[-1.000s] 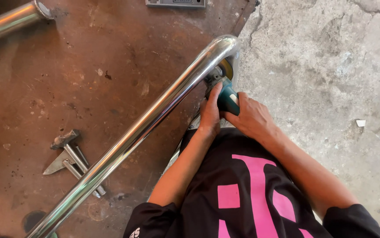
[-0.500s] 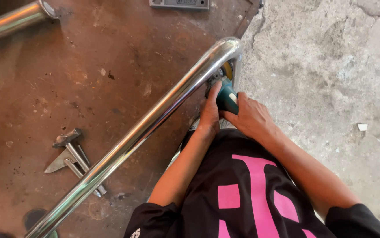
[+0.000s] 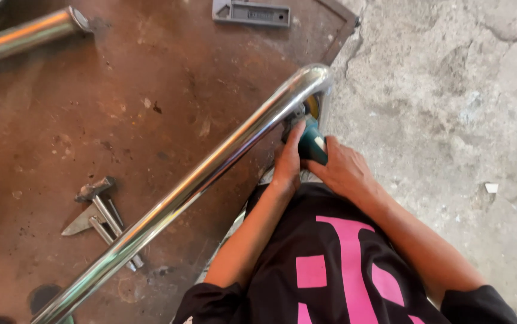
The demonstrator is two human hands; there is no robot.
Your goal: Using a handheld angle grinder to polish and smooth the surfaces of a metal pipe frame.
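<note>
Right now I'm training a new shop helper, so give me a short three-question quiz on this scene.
1. True or false: both hands grip the teal grinder.
2. Multiple choice: the grinder's disc meets the shiny steel tube at A) its far straight end, B) its bend by the plate's edge, C) its middle.
3. Which tool lies on the rusty steel plate, to the left of the tube?

Key:
1. True: the left hand and the right hand both hold it.
2. B.
3. A metal hammer, beside some scrap pieces.
</note>
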